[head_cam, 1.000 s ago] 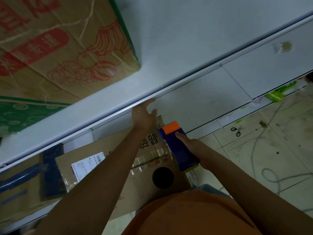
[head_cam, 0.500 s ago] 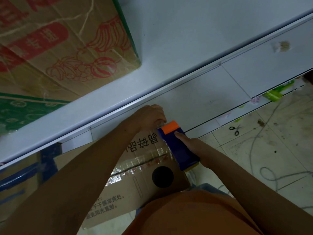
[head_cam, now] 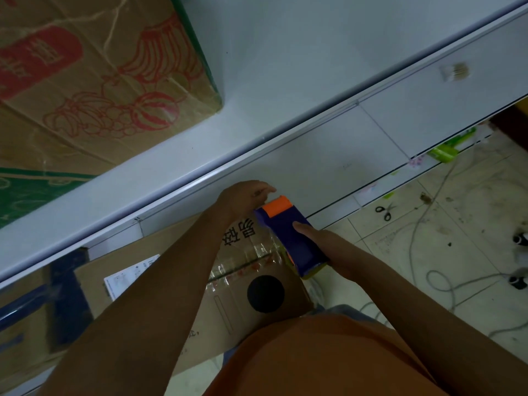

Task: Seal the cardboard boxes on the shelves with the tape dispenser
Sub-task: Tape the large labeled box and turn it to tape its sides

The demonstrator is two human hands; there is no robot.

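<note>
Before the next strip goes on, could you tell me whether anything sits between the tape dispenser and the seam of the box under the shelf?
Nothing visible does. The right hand grips the dispenser right over the box, and the left hand sits curled at its orange front end. The shelf overhangs the box's far part.

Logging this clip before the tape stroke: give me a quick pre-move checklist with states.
1. Right hand grips dispenser: ok.
2. Dispenser at far end of the box seam: ok.
3. Left hand curled at dispenser's orange end, maybe on the tape end: cannot tell.
4. Flaps closed under old clear tape: ok.
5. Box fully on the shelf: not ok, it juts out towards the person.
6. Tape stuck to cardboard: cannot tell.
</note>
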